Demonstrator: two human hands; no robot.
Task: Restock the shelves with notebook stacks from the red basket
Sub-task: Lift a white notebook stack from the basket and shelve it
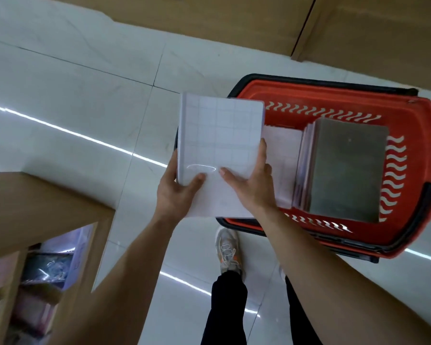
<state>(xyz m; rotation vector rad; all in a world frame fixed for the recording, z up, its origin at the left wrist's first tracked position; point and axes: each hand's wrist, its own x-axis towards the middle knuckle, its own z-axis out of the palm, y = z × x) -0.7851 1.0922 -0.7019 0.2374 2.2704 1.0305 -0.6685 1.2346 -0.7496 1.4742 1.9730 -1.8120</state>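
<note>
Head view, the only one. Held stack (219, 135) of notebooks, with a pale grid-print cover and glossy as if film-wrapped, was up off the basket (309, 92), over its left rim.

Left grip (177, 192) pinched the near-left corner, thumb on top, fingers under and out of sight. Right grip (251, 188) clasped the near-right edge, thumb flat on the cover, fingers curled round the side. Both were closed on the stack, neither free.

Judgement: a grip at each near corner kept a thick, slippery stack level and square for the carry to the shelf (35, 202). The shelf stood near left, its bay part-filled with wrapped goods.

The basket sat on the tiled floor (72, 95), far right of the shoe (228, 250). In it lay a grey stack (346, 168) at right and a pinkish stack (281, 158) just left of it. Could not tell whether they touched. Judgement: at least two stacks yet to shelve.

Writing: none legible. The held cover showed only grid lines and a glare streak by the thumbs. The grey cover was blank save one small light dot. No brand seen on the basket.
</note>
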